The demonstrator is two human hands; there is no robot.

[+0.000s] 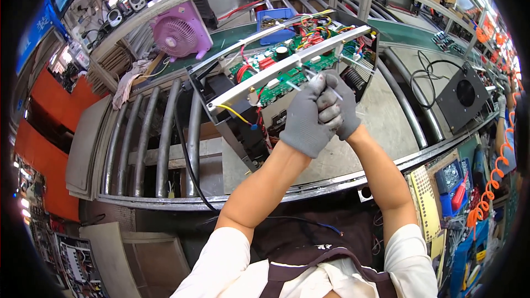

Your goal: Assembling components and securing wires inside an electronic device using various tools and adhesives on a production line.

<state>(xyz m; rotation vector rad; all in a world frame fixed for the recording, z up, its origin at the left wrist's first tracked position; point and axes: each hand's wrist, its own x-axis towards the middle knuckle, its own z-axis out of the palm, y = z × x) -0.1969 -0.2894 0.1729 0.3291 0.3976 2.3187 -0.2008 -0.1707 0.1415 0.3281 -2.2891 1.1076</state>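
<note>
Apron (298, 243), chassis (276, 74), roller conveyor (167, 138), purple fan (179, 34)

Chassis (279, 70) sat mid-frame on a flat plate (389, 113) between conveyor rollers (165, 138), circuit boards (271, 93) inside. Parts tray (276, 38) lay behind; box fan (178, 34), upper left; fan panel (454, 100), right; parts bin (448, 206), lower right.

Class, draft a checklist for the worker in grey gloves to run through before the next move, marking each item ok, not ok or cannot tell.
1. Gloves on: ok; left grip and right grip are both gloved.
2. Held item identified: cannot tell; the curled fingers hide it.
3. Support: ok; the open electronics chassis sits on a pale board.
4. Wires tucked in: not ok; a yellow wire droops at the near-left corner.
5. Black panel with round opening clear of the chassis: ok.
</note>
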